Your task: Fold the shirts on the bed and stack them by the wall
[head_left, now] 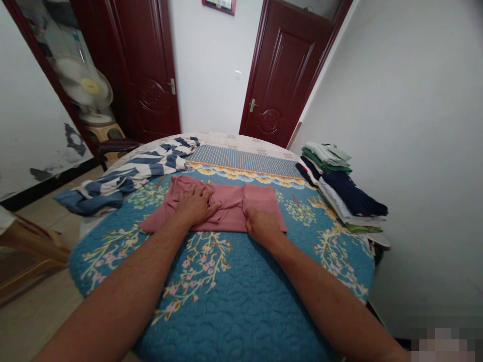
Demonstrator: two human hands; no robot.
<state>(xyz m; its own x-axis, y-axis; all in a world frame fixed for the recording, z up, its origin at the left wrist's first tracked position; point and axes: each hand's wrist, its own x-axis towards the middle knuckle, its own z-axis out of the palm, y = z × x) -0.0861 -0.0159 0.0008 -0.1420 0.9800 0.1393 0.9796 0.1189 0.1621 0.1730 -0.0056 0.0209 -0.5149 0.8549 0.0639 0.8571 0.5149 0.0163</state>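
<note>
A pink garment (230,193), partly folded into a long strip, lies across the middle of the blue quilted cover (249,291). My left hand (196,203) rests flat on its left part with the fingers spread, and the cloth is wrinkled around them. On the right part, my right hand (260,223) has its fingers curled and closed on the garment, beside a folded-over flap with a straight edge. The garment's left end tapers to a corner and looks loose.
A blue and white striped garment (151,166) lies crumpled at the table's back left. Folded clothes (347,193) stand in a pile at the right edge by the wall. A stool (30,246) is at the left, and a fan (86,85) stands farther back.
</note>
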